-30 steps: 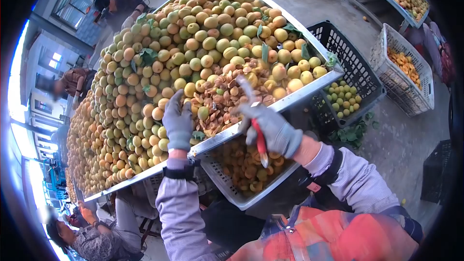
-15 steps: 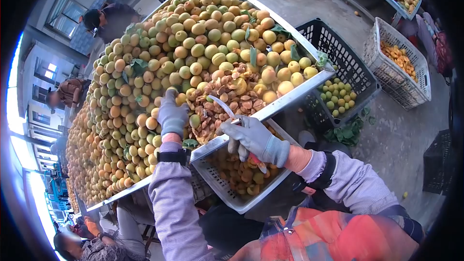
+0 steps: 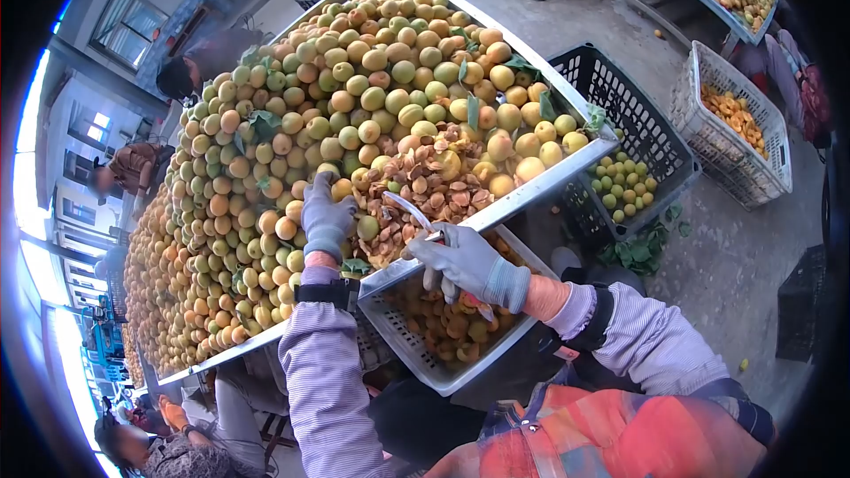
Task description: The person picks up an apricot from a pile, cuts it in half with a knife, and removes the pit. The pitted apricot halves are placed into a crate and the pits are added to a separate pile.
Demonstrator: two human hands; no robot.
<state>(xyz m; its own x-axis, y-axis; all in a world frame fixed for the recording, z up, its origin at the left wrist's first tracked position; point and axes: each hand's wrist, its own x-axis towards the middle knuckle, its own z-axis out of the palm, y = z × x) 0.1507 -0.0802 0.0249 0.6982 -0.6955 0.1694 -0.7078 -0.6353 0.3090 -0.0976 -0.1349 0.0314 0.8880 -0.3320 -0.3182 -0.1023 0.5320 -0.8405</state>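
My left hand point(image 3: 327, 215), in a grey glove, reaches onto the heap of apricots point(image 3: 266, 142) with its fingers apart, touching fruit beside the pile of pits point(image 3: 429, 190). My right hand point(image 3: 469, 261), also gloved, is closed around the handle of a curved knife point(image 3: 405, 204) at the table's metal rim point(image 3: 522, 190). The pale blade points over the pits. Below my right hand, a grey crate point(image 3: 412, 354) holds split fruit.
A black crate point(image 3: 611, 80) with green fruit stands right of the table, beside leaves point(image 3: 639, 252) on the floor. Farther right is a white crate point(image 3: 739, 164) of orange halves. Other people point(image 3: 133, 168) sit or stand along the table's left side.
The view has shifted slightly. My left hand's fingers have spread a little on the fruit. My right hand keeps its hold on the knife. A person at the far side has bent lower.
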